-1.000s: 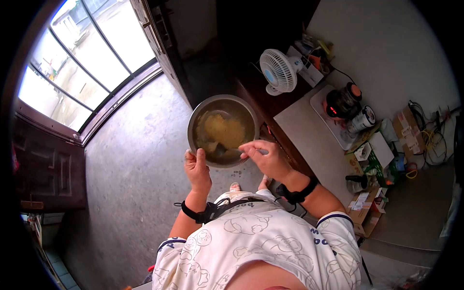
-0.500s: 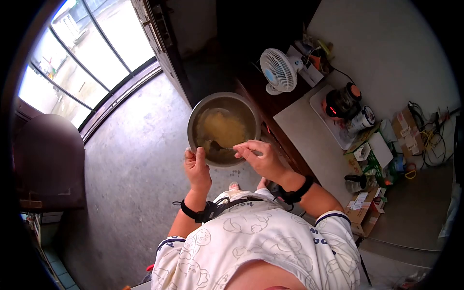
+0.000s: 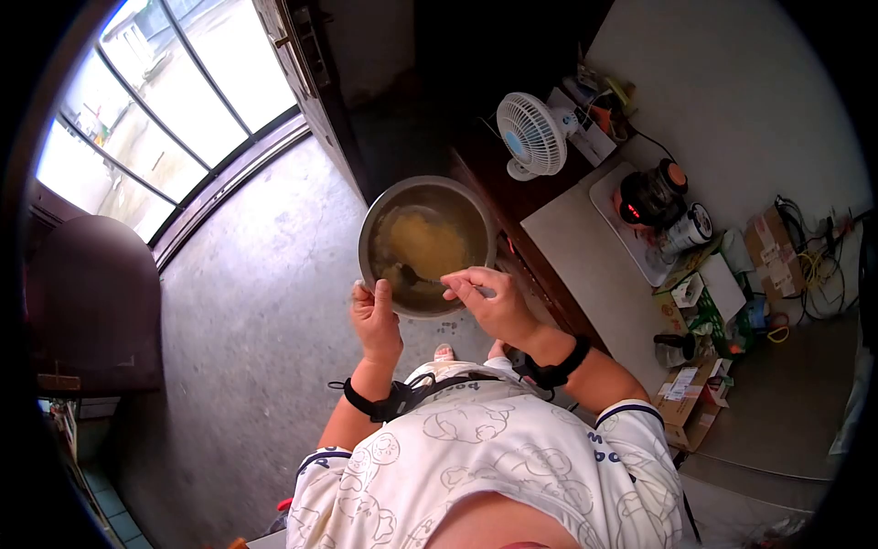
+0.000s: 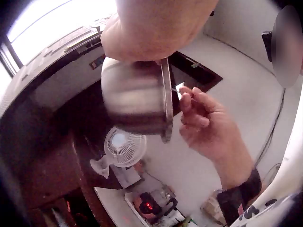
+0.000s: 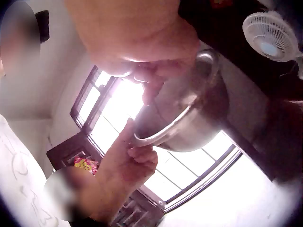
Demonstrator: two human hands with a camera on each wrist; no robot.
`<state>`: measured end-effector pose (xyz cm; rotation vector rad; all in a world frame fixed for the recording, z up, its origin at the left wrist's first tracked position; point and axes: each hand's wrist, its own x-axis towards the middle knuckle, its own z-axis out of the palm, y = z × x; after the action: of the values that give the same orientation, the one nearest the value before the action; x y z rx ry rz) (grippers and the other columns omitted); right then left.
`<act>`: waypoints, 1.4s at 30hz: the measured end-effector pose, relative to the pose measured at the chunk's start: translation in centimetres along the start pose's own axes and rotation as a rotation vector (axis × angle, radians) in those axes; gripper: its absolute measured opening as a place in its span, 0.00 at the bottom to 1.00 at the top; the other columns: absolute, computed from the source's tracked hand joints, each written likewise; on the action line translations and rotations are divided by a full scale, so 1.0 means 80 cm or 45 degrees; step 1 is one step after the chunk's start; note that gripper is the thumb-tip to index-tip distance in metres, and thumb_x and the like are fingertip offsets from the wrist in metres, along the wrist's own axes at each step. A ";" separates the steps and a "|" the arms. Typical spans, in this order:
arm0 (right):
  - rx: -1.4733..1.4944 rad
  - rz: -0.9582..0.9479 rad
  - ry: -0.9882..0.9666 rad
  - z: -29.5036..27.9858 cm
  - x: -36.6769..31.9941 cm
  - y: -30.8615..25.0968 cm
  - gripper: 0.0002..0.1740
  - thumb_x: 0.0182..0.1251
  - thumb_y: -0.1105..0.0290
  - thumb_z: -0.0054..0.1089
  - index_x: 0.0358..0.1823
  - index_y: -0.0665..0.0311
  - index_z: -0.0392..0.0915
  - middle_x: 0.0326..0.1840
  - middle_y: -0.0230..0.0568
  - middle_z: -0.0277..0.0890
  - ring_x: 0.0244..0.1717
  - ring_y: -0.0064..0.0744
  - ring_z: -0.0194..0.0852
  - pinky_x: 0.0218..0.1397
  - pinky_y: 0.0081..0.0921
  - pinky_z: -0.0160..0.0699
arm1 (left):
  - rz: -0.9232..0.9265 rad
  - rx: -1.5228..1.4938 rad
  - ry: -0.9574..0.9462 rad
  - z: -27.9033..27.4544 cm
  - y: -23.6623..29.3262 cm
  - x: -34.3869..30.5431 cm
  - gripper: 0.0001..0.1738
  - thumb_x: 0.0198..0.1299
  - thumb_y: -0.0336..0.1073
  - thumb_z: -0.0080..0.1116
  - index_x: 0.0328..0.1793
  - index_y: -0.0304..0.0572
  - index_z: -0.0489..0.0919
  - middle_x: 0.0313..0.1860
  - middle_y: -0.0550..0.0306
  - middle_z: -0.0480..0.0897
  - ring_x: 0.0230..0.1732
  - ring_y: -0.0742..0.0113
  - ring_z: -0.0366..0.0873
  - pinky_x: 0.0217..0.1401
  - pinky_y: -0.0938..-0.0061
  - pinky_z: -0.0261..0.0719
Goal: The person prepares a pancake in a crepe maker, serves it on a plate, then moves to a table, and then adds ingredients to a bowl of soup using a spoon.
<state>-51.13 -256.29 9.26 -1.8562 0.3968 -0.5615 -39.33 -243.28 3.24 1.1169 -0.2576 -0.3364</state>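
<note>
A round metal bowl point(image 3: 367, 229) hangs in front of the body, over the floor. Yellow, wet-looking food point(image 3: 425, 240) covers its bottom. My left hand point(image 3: 376, 325) grips the near-left rim, thumb on top and fingers underneath; the right wrist view shows those fingers curled against the outside. A spoon point(image 3: 409, 274) dips into the mixture near the left inner wall. Its handle is pinched by my right hand point(image 3: 501, 306) over the near-right rim. In the left wrist view the bowl's smooth outer side point(image 4: 135, 92) faces the camera, and its contents are hidden.
A white fan point(image 3: 529, 135) stands on the dark table at the back right. Farther right are a tray point(image 3: 604, 197), a black appliance with a red display point(image 3: 645, 197), and cardboard boxes point(image 3: 690, 403). Barred glass doors point(image 3: 197, 101) are at the left, over a grey floor point(image 3: 247, 274).
My right hand and the spoon have shifted slightly left inside the bowl. The yellow food has spread and looks smoother. My left hand keeps its grip on the rim.
</note>
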 end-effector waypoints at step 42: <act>-0.039 0.152 0.042 -0.030 0.000 0.011 0.12 0.64 0.69 0.49 0.38 0.69 0.78 0.29 0.39 0.79 0.33 0.22 0.76 0.40 0.18 0.72 | 0.010 0.046 -0.009 -0.004 -0.001 -0.002 0.09 0.61 0.38 0.52 0.30 0.50 0.68 0.19 0.73 0.68 0.15 0.88 0.55 0.15 0.88 0.52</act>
<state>-52.47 -258.49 9.16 -1.8410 0.5374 -0.5072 -39.40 -242.99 3.05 1.1504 -0.2755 -0.3299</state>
